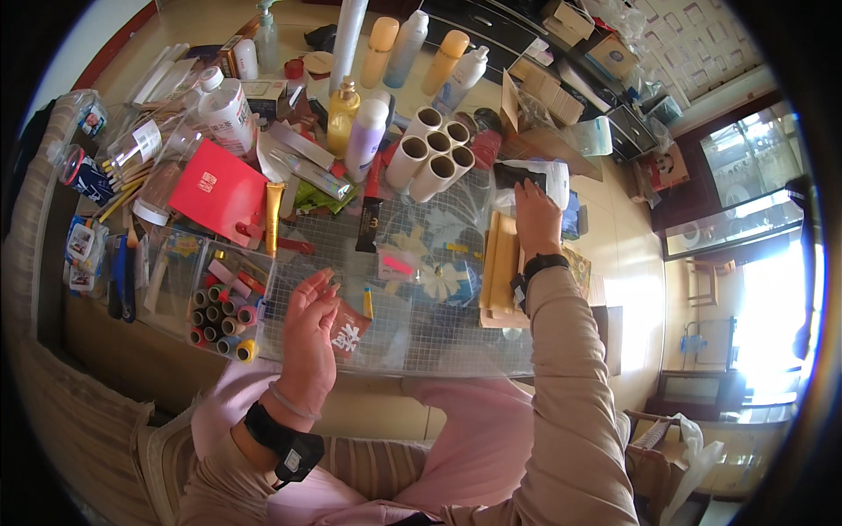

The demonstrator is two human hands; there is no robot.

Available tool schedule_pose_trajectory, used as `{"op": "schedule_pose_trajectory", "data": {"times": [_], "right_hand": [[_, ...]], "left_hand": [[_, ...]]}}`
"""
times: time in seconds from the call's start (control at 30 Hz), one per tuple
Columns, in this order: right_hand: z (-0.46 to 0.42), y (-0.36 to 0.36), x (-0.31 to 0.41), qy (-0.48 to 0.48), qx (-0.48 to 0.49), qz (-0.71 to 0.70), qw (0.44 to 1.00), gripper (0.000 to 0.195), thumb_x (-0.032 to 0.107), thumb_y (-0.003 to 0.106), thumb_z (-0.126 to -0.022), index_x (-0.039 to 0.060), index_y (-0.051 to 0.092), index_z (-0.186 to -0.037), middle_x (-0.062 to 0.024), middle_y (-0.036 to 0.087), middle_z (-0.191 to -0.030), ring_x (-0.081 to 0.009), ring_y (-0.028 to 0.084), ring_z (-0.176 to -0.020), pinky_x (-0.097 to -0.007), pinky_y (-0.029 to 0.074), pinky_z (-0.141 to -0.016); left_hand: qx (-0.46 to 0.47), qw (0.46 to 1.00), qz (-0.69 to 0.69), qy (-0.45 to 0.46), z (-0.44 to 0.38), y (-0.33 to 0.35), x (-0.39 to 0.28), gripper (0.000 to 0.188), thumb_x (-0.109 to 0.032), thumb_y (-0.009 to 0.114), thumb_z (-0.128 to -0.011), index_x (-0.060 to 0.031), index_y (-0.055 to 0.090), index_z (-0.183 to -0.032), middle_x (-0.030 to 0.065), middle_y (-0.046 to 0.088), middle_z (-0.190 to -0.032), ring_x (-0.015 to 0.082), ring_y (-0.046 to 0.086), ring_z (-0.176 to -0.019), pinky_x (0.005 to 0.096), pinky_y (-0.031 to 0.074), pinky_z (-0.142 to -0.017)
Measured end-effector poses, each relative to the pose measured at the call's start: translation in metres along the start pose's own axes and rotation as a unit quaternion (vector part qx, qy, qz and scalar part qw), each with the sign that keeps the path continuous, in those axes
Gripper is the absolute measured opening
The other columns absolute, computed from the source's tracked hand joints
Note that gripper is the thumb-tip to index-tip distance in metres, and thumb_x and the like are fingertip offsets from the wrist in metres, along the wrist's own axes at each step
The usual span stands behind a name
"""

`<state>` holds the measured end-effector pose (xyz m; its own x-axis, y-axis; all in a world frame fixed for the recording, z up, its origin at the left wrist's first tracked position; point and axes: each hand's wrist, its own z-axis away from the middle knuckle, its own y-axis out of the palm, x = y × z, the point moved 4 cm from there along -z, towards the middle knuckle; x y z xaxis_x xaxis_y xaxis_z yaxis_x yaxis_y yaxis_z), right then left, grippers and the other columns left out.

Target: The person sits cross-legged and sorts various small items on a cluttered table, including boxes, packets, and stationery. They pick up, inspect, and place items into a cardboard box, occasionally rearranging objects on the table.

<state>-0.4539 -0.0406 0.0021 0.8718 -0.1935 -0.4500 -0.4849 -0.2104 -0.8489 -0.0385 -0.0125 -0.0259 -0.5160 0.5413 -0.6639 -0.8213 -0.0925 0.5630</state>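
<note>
My right hand (536,220) is stretched to the far right of the glass table, its fingertips on a black packet (516,176). That packet lies against a white plastic pack (556,184); whether the fingers grip it is hidden from this angle. Below the right wrist lies a stack of brown cardboard pieces (498,273). My left hand (309,335) is raised over the table's near edge with bent fingers and nothing visible in it. Just to its right is a small brown card (352,331) with white writing. A clear plastic box of thread spools (214,315) stands to its left.
White cardboard tubes (437,141) stand upright mid-table. Behind them are spray bottles (404,49) and a lotion pump bottle (343,115). A red envelope (217,191), a gold tube (273,217) and a plastic bottle (227,108) crowd the left. An open carton (539,125) is at the back right.
</note>
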Motion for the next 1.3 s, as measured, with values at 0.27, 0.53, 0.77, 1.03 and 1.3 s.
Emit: {"op": "schedule_pose_trajectory", "data": {"times": [0.27,0.53,0.77,1.03,1.3], "right_hand": [[0.041,-0.089,-0.048,0.053,-0.118,-0.121,0.984,0.041,-0.002,0.053,-0.085,0.0116,0.069,-0.12,-0.0051,0.068,-0.122,-0.0257,0.07,-0.1,-0.0365,0.057,-0.084],[0.176,-0.105,-0.043,0.156,-0.101,-0.216,0.959,0.05,-0.012,0.051,-0.084,0.0076,0.067,-0.127,-0.0091,0.066,-0.131,-0.0268,0.064,-0.119,-0.037,0.053,-0.099],[0.209,-0.064,-0.018,0.158,0.01,-0.27,0.95,0.059,-0.01,0.048,-0.084,0.0051,0.055,-0.14,-0.0123,0.051,-0.149,-0.0297,0.045,-0.141,-0.0448,0.033,-0.118],[0.138,-0.119,0.059,0.117,-0.07,-0.442,0.886,0.051,-0.004,0.06,-0.078,0.0038,0.062,-0.129,-0.0146,0.059,-0.137,-0.0346,0.054,-0.13,-0.0426,0.044,-0.11],[0.069,-0.112,0.17,-0.012,0.051,-0.466,0.883,0.058,0.008,0.079,-0.073,0.0071,0.06,-0.128,-0.0125,0.057,-0.133,-0.0349,0.053,-0.124,-0.0442,0.045,-0.106]], "left_hand": [[0.012,1.0,-0.007,0.019,-0.005,-0.006,0.006,0.041,-0.007,0.056,-0.092,-0.0067,0.054,-0.133,0.0045,0.053,-0.13,0.0163,0.05,-0.122,0.0325,0.034,-0.109],[0.021,0.999,-0.003,0.026,0.001,-0.001,0.002,0.04,-0.005,0.053,-0.093,-0.0064,0.054,-0.133,0.0041,0.053,-0.132,0.0145,0.052,-0.121,0.0305,0.037,-0.105],[0.016,0.999,-0.006,0.028,0.0,0.001,0.001,0.043,-0.006,0.056,-0.089,-0.0064,0.055,-0.132,0.0044,0.053,-0.132,0.0131,0.051,-0.119,0.0276,0.038,-0.102],[0.012,0.999,0.012,0.029,0.002,-0.006,-0.005,0.042,-0.006,0.054,-0.092,-0.0068,0.054,-0.134,0.0029,0.054,-0.131,0.0141,0.052,-0.12,0.029,0.038,-0.103],[0.004,0.999,0.035,0.026,0.003,-0.004,-0.015,0.041,-0.007,0.055,-0.092,-0.0067,0.055,-0.133,0.0039,0.055,-0.13,0.0161,0.052,-0.121,0.0296,0.039,-0.103]]}}
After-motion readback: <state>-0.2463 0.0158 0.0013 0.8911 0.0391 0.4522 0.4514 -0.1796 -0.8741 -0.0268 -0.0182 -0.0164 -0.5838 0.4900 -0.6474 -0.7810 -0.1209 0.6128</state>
